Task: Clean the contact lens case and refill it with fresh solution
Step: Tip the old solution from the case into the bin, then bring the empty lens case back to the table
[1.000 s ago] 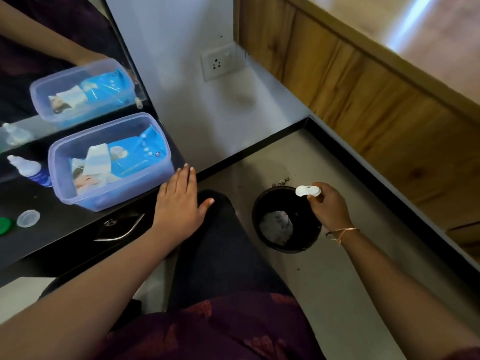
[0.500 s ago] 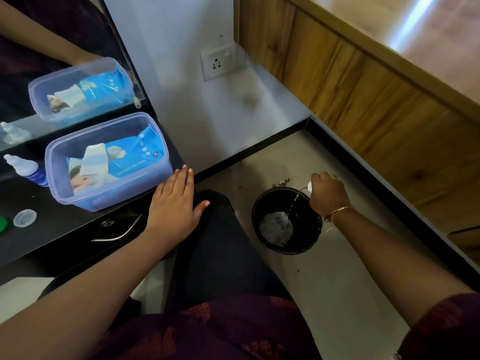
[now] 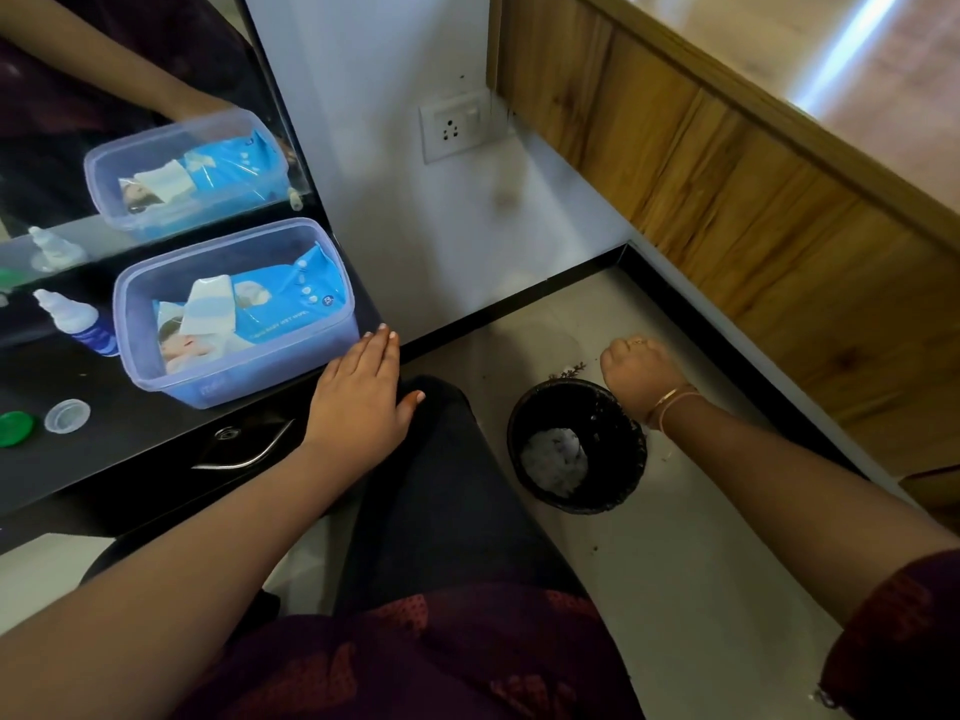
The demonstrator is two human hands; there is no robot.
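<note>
My right hand (image 3: 641,374) is curled into a fist, knuckles up, just past the far rim of a black bin (image 3: 576,444) on the floor. The white contact lens case is hidden inside that fist. My left hand (image 3: 361,394) lies flat with straight fingers on the edge of the dark table (image 3: 130,459). On the table at the left stand a solution bottle (image 3: 70,319) with a white nozzle, a green cap (image 3: 15,428) and a clear cap (image 3: 66,415).
A clear plastic box (image 3: 239,376) holding a blue wet-wipes pack sits on the table before a mirror (image 3: 130,96). The bin holds crumpled white tissue (image 3: 553,459). A wall socket (image 3: 454,127) and wooden panelling (image 3: 753,200) lie beyond. My dark-clad knee (image 3: 441,459) is between table and bin.
My right hand turned over above the bin, tipping the case so liquid streamed out; the case, visible a second ago, is now hidden. My left hand stayed on the table edge.
</note>
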